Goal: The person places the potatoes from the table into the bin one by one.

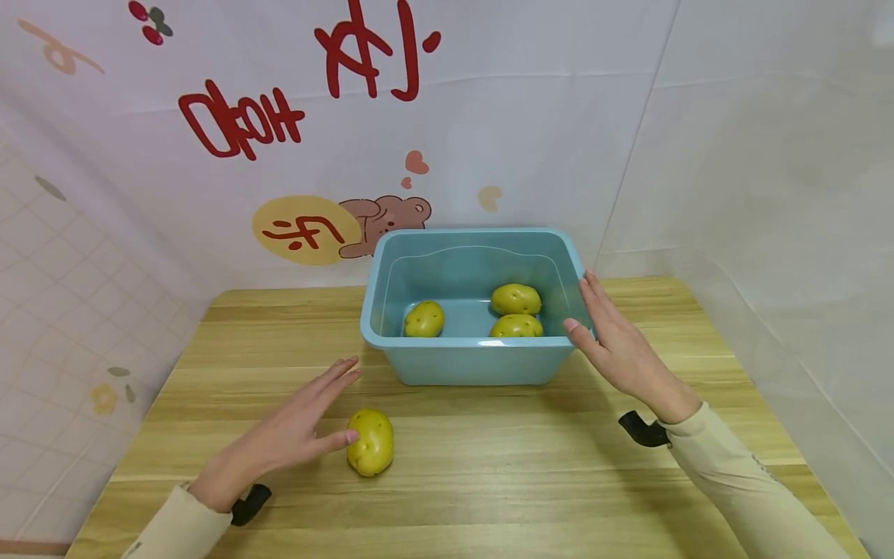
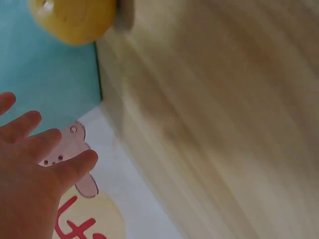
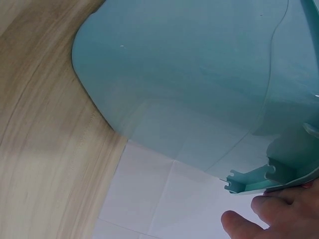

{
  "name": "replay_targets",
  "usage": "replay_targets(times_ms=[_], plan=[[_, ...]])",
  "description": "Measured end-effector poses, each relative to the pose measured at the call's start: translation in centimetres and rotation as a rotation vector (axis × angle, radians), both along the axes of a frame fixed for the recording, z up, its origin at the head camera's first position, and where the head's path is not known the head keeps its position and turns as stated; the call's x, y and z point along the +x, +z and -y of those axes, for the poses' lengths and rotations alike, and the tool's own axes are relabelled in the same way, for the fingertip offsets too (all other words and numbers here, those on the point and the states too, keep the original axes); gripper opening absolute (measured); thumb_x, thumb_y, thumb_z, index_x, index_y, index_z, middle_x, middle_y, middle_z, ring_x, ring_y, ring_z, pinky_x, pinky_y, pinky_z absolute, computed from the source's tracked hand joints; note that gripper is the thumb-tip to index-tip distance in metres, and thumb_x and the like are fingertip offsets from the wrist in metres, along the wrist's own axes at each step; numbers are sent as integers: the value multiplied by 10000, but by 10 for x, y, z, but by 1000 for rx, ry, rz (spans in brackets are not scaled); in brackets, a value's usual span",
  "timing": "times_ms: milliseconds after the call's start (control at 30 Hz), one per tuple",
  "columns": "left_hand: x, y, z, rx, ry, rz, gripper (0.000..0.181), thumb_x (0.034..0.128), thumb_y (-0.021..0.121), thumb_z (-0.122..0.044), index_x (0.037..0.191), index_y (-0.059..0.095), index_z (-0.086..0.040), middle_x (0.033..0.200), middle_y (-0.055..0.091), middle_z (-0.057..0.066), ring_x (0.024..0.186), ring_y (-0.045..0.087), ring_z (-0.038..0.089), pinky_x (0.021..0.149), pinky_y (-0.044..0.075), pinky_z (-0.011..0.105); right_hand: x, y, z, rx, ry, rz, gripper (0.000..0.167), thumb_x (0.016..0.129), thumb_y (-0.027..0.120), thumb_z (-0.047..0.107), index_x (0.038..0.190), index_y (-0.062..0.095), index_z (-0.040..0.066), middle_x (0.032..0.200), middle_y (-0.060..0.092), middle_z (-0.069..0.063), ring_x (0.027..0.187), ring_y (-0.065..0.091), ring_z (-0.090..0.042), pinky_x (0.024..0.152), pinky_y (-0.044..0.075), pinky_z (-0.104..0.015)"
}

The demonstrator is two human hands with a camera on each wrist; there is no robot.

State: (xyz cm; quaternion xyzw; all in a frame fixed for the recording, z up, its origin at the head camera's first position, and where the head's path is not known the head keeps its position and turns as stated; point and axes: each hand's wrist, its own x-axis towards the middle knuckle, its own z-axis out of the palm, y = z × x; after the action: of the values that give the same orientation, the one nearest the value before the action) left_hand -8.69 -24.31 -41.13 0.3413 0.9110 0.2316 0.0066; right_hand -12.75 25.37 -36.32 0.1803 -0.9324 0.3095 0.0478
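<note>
In the head view, my left hand is spread with fairly straight fingers beside a yellow potato on the table. Its thumb overlaps the potato's left side there; in the left wrist view, the left hand appears apart from the potato. A light-blue plastic bin stands behind, with three potatoes inside: one at left, two together at right. My right hand rests at the bin's right rim, thumb over the front corner, fingers extended along the outside. In the right wrist view, its fingers lie beneath the rim.
The wooden table carries the bin near its back edge. A white printed sheet with red lettering and a bear hangs behind, and pale walls flank both sides. Black curved pieces show at both sleeve cuffs.
</note>
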Motion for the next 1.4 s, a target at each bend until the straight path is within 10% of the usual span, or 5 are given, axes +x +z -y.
replay_targets(times_ms=[833,1400], plan=[[7,-21,-18,-78,-95,270,896,835,802,-593,1523,501,-103,1616,404,98,1449,429,339,1109,421,587,-1,-1,0,1,-10,0,754,1106,455,405,1661,80,58,1736,-25,-14,1589,49,-315,1214,178,-637],[10,-24,-22,-41,-15,273,869,788,871,-538,1492,510,-177,1519,477,2,1325,526,205,1057,494,499,1,0,1,3,-2,-17,754,1105,463,396,1657,93,39,1736,-5,-46,1586,68,-341,1207,188,-644]])
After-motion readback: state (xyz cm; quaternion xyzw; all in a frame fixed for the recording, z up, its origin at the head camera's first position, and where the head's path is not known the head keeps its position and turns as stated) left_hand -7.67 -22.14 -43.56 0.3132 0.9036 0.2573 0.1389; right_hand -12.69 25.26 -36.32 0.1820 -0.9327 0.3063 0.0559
